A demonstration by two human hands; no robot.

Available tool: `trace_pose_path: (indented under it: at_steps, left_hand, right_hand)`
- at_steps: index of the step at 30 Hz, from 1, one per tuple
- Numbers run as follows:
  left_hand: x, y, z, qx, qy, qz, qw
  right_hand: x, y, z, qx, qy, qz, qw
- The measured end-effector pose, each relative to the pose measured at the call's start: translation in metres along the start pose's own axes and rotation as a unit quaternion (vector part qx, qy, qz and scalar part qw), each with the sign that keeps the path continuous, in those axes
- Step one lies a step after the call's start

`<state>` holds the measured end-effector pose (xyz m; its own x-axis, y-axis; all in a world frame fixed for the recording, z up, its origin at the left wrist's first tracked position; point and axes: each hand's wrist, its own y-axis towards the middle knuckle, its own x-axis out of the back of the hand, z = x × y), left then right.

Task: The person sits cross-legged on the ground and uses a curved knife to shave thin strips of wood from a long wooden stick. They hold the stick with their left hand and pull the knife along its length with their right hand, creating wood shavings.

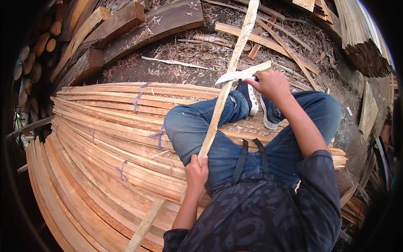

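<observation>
My left hand (196, 171) is closed round the near end of a long, narrow wooden strip (217, 112), by my left thigh. The strip slants up and away across my left leg, its far end running past the top of the view. My right hand (272, 85) grips a knife by its dark handle, beyond my knees. Its pale, curved blade (230, 77) lies across the strip, with the tip past the strip's left edge. Most of the handle is hidden in my fingers.
I sit on bundles of sawn wooden strips (105, 138) tied with purple bands (158, 135). Thick curved timbers (155, 31) lie far left, before stacked logs (31, 67). Shavings (168, 54) and loose sticks (289, 52) litter the ground ahead. Another bundle (365, 38) stands far right.
</observation>
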<state>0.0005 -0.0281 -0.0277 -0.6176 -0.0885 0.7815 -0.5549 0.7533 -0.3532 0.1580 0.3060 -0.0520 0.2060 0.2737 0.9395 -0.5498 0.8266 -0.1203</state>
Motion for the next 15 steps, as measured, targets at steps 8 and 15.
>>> trace_pose_path:
  at_steps: [8, 15]
  left_hand:
    - [-0.006, -0.002, 0.008, -0.008, 0.002, -0.015, 1.000]
    - [-0.003, 0.004, -0.002, 0.017, -0.011, -0.024, 1.000]
  right_hand:
    - [0.002, -0.039, 0.033, 0.139, -0.005, 0.085, 0.987]
    - [0.001, -0.023, 0.016, 0.102, -0.035, 0.040, 0.993]
